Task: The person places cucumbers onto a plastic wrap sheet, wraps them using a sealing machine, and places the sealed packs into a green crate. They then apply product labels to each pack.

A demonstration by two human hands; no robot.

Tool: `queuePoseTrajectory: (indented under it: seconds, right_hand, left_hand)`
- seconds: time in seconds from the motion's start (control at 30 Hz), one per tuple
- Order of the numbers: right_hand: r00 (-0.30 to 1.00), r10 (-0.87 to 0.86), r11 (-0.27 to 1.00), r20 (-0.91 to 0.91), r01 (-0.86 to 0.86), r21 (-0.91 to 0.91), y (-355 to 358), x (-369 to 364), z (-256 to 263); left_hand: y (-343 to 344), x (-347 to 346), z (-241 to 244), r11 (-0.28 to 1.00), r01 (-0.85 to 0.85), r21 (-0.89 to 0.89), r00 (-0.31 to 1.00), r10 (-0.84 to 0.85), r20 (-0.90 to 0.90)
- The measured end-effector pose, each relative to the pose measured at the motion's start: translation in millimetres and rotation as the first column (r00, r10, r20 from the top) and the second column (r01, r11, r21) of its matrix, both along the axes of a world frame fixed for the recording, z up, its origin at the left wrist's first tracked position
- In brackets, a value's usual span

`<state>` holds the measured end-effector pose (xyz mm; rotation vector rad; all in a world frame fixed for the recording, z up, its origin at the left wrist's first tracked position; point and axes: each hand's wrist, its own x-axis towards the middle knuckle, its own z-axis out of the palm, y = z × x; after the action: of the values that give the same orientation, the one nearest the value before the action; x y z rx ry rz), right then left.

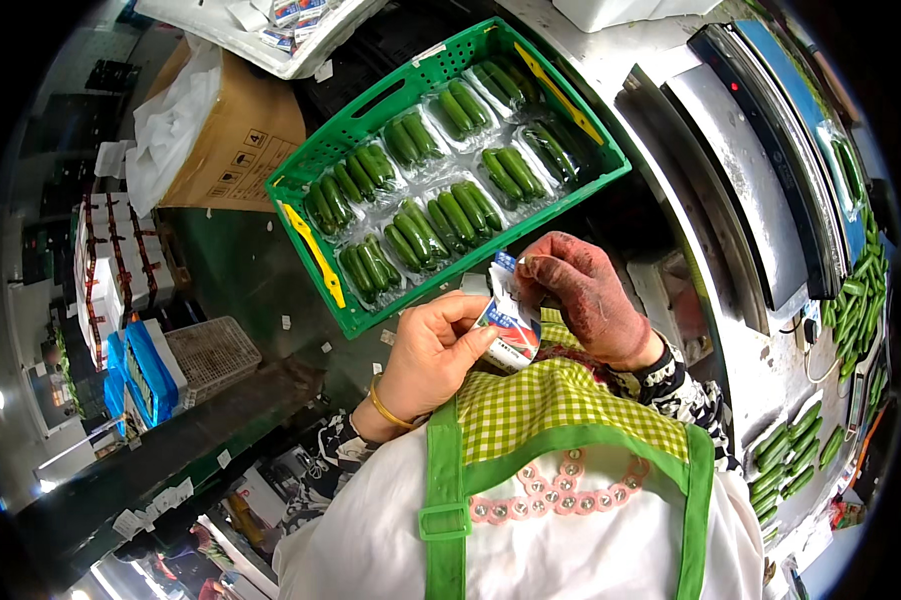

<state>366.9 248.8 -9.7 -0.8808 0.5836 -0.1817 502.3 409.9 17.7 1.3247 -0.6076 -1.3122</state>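
Note:
My left hand (444,345), bare with a yellow bangle at the wrist, pinches a bent strip of printed labels (512,330) between thumb and fingers. At the strip's upper end is my right hand (581,292), in a reddish, stained glove, its fingertips closed on the edge of the labels. Both hands are in front of the checkered apron (570,405). Just beyond them stands a green plastic crate (450,274) with yellow handles. It holds several film-wrapped trays of small cucumbers (416,232), set in rows.
A cardboard box (248,127) with plastic lining stands left of the crate, below a white foam box (293,67) holding labels. On the right, a metal wrapping machine (743,172) and loose cucumbers (859,307) rest on a steel counter (735,375). A plastic basket (214,352) is at left.

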Motion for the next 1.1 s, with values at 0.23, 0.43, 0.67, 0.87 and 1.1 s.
queuePoseTrajectory:
  seconds: [0.23, 0.43, 0.67, 0.87, 1.1]
  right_hand:
    - [0.996, -0.073, 0.982, -0.049, 0.063, -0.177, 10, -5, 27]
    - [0.994, -0.072, 0.769, -0.084, 0.002, -0.639, 25, -4, 13]
    - [0.996, -0.083, 0.457, 0.021, 0.057, -0.887, 32, -5, 11]
    - [0.997, -0.028, 0.611, -0.073, -0.041, -0.791, 36, -11, 5]
    - [0.986, 0.079, 0.978, -0.149, -0.106, -0.179, 34, -26, 7]
  left_hand:
    - [-5, 0, -10, 0.999, -0.044, -0.013, 0.967, 0.046, 0.252]
    - [-12, -9, -4, 0.991, 0.005, -0.134, 0.590, 0.105, 0.801]
    - [-12, -15, -5, 0.990, 0.037, -0.137, 0.575, 0.091, 0.813]
    - [-7, -16, 0, 0.995, 0.051, -0.087, 0.654, 0.033, 0.756]
    - [7, -9, -3, 0.998, 0.064, -0.026, 0.906, -0.047, 0.422]
